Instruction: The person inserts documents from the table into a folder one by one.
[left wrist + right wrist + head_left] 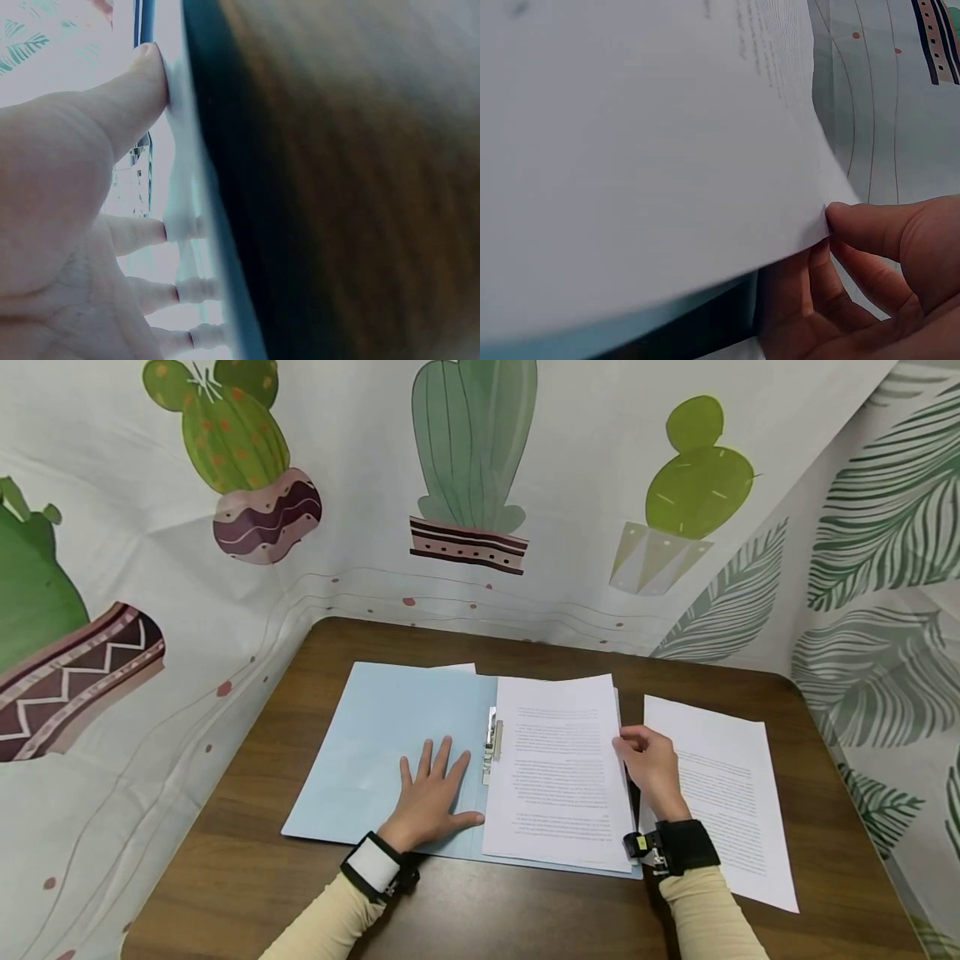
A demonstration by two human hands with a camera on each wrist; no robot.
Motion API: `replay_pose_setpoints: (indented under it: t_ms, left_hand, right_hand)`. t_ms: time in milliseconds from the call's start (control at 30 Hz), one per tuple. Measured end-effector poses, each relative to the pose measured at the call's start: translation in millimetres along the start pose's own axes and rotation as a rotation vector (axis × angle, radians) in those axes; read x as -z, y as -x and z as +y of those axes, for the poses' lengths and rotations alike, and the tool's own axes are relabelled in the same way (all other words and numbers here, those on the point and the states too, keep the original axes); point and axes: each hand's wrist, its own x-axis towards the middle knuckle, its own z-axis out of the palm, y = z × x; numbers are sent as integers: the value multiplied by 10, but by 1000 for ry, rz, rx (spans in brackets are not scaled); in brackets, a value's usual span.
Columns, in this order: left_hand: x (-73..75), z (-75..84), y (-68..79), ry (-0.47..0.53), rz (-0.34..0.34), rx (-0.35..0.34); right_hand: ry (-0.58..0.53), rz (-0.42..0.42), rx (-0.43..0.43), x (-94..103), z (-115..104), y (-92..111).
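Across the wooden table (525,910), your blue folder (375,727) lies open, its cover to the left. The printed pages (558,760) lie on its right half, with a loose sheet (723,793) farther right. Your left hand (431,797) rests on the cover, fingers straight and spread, gripping nothing. Your right hand (651,768) pinches the pages' right edge, thumb against fingers; how many sheets, I cannot tell. The metal clip (491,739) sits at the pages' left edge.

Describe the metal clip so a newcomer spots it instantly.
On the brown table lies an open light-blue folder. Near its middle, along the left edge of the printed paper that the right hand pinches, sits the clip. Unlike paper and folder, it is shiny metal.
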Motion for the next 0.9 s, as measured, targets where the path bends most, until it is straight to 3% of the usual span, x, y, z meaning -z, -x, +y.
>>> replay_pose_setpoints:
  t_ms: [433, 900]
  left_hand:
    - [14, 18, 7, -1, -2, 5]
    - [7, 13, 4, -15, 4, -5]
  right_hand:
    - [83, -11, 11, -7, 41, -8]
    - [102, -44, -19, -7, 22, -11]
